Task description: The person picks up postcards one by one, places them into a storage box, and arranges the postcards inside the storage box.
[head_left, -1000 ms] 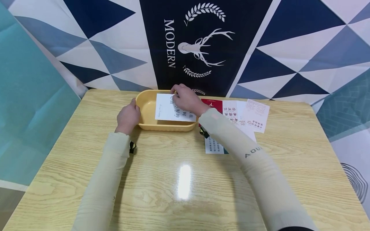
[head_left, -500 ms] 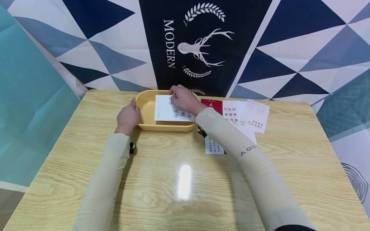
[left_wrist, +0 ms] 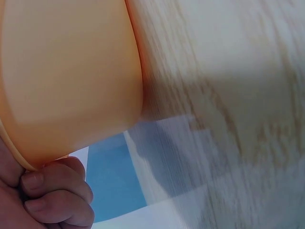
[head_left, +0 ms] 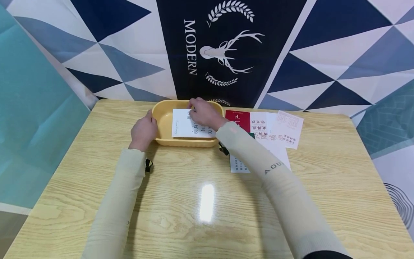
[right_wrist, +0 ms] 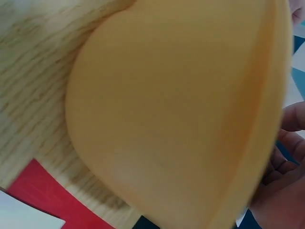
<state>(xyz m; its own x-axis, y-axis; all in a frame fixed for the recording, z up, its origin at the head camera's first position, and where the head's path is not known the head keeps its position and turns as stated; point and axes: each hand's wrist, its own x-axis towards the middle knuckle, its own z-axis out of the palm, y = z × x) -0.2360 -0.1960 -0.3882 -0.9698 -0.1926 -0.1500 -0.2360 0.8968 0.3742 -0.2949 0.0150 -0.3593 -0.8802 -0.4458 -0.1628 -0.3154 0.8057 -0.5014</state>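
Observation:
A yellow oval plastic basin stands at the back edge of the table. My left hand grips its left end; in the left wrist view, curled fingers sit right at the rim. Over the basin's right part lies a white card with black Chinese characters. My right hand pinches this card by its far side and covers some of the print. In the right wrist view the basin's wall fills the middle and hides the card, with part of the right hand at the right.
Several printed cards overlap on the table right of the basin: a red card, a white card and a pale pink-printed card among them. Behind the wooden table rises a wall covering with a deer head.
My right hand and the white card have shifted slightly left and toward me over the basin. The left hand keeps its grip on the basin, which has stayed in place.

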